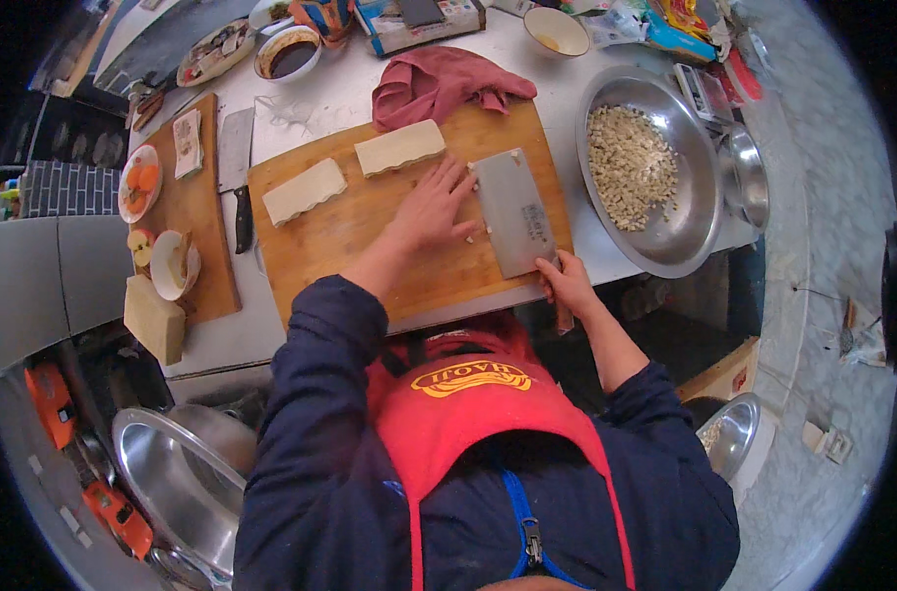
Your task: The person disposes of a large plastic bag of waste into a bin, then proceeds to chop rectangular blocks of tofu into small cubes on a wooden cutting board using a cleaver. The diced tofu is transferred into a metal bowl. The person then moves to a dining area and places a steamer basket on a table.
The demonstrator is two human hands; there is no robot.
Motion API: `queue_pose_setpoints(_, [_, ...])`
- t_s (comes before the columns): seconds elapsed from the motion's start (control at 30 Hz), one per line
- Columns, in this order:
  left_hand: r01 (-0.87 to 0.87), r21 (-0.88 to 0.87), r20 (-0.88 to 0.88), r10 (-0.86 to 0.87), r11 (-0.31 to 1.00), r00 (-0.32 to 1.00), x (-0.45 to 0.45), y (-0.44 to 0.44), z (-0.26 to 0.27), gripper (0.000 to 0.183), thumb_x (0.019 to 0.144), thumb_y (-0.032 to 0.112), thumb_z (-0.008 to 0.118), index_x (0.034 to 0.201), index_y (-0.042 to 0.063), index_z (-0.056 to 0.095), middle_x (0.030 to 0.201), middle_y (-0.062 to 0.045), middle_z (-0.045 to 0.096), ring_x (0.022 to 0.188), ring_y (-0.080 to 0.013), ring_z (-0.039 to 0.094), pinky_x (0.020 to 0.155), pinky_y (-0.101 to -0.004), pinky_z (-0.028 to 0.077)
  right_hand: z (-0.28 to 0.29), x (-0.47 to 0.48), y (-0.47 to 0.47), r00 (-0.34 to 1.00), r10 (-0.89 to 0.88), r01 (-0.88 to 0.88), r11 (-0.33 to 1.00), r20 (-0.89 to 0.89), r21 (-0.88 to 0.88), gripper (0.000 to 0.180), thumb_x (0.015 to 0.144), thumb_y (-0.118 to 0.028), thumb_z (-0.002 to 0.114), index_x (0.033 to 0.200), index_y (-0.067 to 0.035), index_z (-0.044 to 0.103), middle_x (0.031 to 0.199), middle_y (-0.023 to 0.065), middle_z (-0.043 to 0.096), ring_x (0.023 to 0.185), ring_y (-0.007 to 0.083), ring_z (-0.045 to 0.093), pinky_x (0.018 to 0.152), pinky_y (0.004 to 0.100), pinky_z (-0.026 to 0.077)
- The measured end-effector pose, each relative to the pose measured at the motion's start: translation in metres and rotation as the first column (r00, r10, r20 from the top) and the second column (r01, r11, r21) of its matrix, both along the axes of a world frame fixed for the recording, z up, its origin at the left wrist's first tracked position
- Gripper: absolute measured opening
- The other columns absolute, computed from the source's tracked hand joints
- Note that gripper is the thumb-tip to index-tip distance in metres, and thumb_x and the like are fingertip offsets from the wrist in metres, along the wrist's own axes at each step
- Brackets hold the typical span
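Note:
My right hand (569, 283) grips the handle of a broad cleaver (517, 214), whose blade lies nearly flat over the right side of a large wooden cutting board (360, 251). My left hand (435, 203) rests on the board with its fingers spread and holds nothing; its fingertips reach the lower right corner of a pale, wavy-edged slab (400, 148), perhaps tofu. A second such slab (304, 192) lies further left on the board. Small pale crumbs are scattered between my left hand and the blade.
A steel basin (696, 199) with pale diced pieces (629, 166) stands right of the board. A crumpled red cloth (448, 81) touches the board's far edge. At left are another cleaver (236, 148), a black-handled knife (243, 221) and a smaller wooden board (211, 258) with bowls.

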State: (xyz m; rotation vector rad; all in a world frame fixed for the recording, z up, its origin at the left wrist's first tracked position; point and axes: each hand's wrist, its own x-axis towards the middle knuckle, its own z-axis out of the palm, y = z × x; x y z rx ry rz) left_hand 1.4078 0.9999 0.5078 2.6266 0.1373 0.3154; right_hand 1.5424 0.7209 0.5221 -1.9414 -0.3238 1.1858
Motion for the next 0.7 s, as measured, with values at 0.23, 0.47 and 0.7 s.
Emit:
queue_pose_setpoints(0.23, [-0.045,0.150,0.014,0.043,0.988,0.999,-0.047,0.006,0.007,0.076,0.076,0.041,0.072,0.141,0.013,0.045,0.145,-0.019,0.040,0.138,-0.0360,0.034,0.113,-0.0519,0.027,0.017,-0.014,0.030,0.977,0.153,-0.138,0.985,0.148,-0.108,0.031,0.089,-0.028,0.067,0.102,0.000,0.063,0.075,0.0095,0.065,0.059,0.0193,0.062,0.054,0.0340,0.051])
queue_pose_setpoints(0.47, [-0.576,-0.120,0.103,0.587,0.809,0.803,-0.038,-0.043,-0.008,0.069,0.080,0.030,0.073,0.136,-0.001,0.046,0.149,-0.027,0.032,0.139,-0.0451,0.026,0.113,-0.0539,0.023,0.010,-0.090,0.069,0.922,0.279,-0.275,0.960,0.267,-0.055,0.048,0.084,-0.042,0.069,0.101,0.002,0.063,0.089,0.0233,0.067,0.086,0.0389,0.065,0.073,0.0459,0.051])
queue_pose_setpoints(0.7, [-0.593,-0.292,0.256,0.659,0.750,0.707,-0.003,-0.049,0.011,0.050,0.085,0.019,0.067,0.127,-0.004,0.054,0.144,-0.028,0.037,0.136,-0.0469,0.032,0.111,-0.0507,0.030,0.013,-0.087,0.065,0.961,0.124,-0.170,0.970,0.249,0.174,0.028,0.087,-0.024,0.067,0.099,0.001,0.062,0.081,0.0160,0.066,0.070,0.0268,0.062,0.066,0.0389,0.049])
